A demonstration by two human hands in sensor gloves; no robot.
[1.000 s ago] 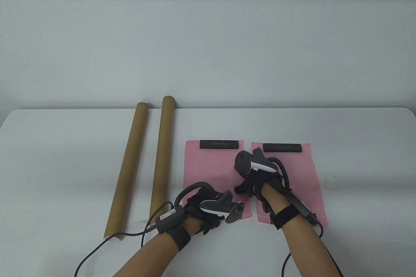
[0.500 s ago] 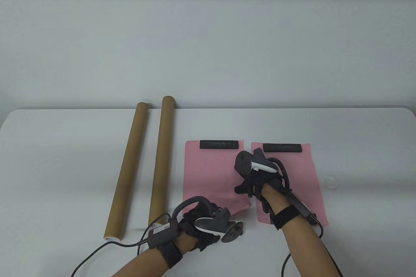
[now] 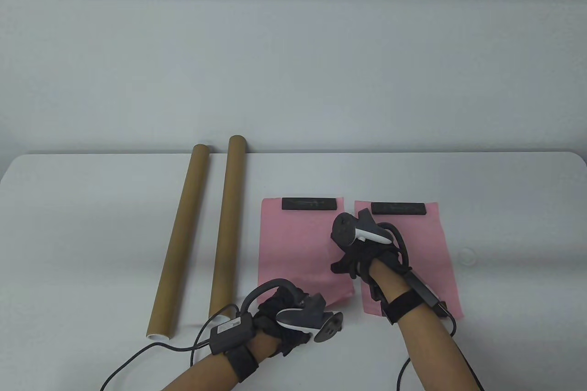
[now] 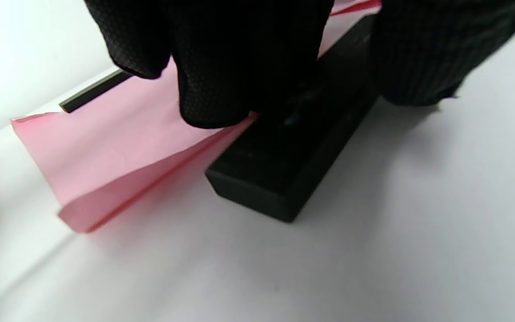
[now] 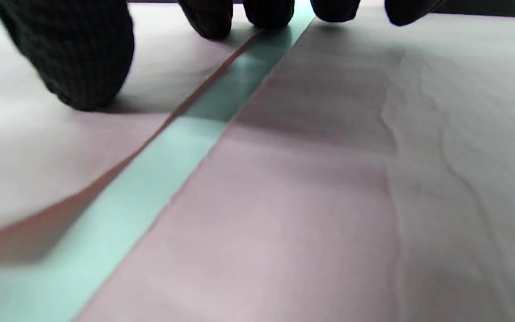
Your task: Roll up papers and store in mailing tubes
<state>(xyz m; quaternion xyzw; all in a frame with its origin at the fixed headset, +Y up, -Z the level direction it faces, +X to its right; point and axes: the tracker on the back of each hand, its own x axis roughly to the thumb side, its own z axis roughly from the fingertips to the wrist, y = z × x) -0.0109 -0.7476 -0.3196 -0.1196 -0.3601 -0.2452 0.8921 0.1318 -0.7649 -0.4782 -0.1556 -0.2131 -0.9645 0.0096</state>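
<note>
Two pink papers lie side by side, the left paper (image 3: 293, 244) and the right paper (image 3: 426, 249). Each has a black bar weight on its far edge, one on the left paper (image 3: 313, 204) and one on the right (image 3: 399, 208). Two brown mailing tubes (image 3: 181, 239) (image 3: 228, 226) lie to the left. My left hand (image 3: 286, 317) grips a third black bar (image 4: 280, 179) on the table just off the left paper's near edge, which curls up (image 4: 105, 179). My right hand (image 3: 353, 258) rests spread across the gap between the papers, thumb (image 5: 74, 53) on the left paper.
A small pale round object (image 3: 467, 256) sits right of the right paper. A cable (image 3: 137, 354) runs from my left wrist past the tubes' near ends. The white table (image 3: 91, 226) meets a grey wall at its far edge.
My left hand has drawn the black bar toward me, off the left paper's near edge, and that edge has lifted. My right hand has stayed in place.
</note>
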